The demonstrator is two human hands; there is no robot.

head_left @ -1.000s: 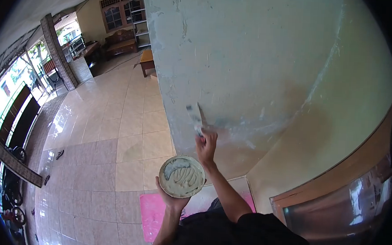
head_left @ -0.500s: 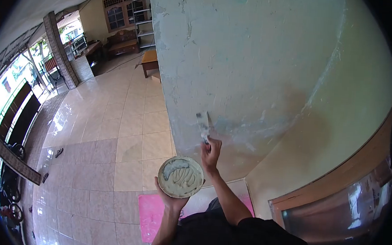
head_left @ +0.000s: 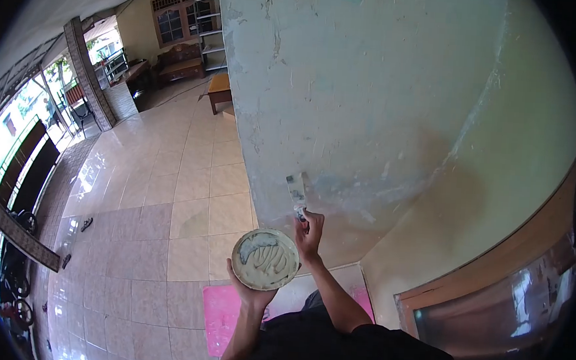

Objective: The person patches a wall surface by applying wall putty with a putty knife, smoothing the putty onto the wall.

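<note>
Two bare hands work close to a pale, patchy wall [head_left: 372, 93], seen from a head camera looking down. At about 6 o'clock from the picture's centre, the right hand [head_left: 309, 231] is closed in a fist around the handle of a putty knife [head_left: 297, 192]. Its fingers are curled tight, with no gap showing. The knife's blade points up towards 11 o'clock from the fist and lies against the wall, beside a greyish smeared patch. At 8 o'clock from that hand, just beside it, the left hand [head_left: 253, 293] cups a round plate [head_left: 265, 259] from underneath; only the fingertips show around the plate's rim, spread wide. The plate holds pale paste marked with ridges. Below the hands a pink sheet [head_left: 222, 311] lies on the tiled floor [head_left: 162, 192], which stretches away towards 10 o'clock.
</note>
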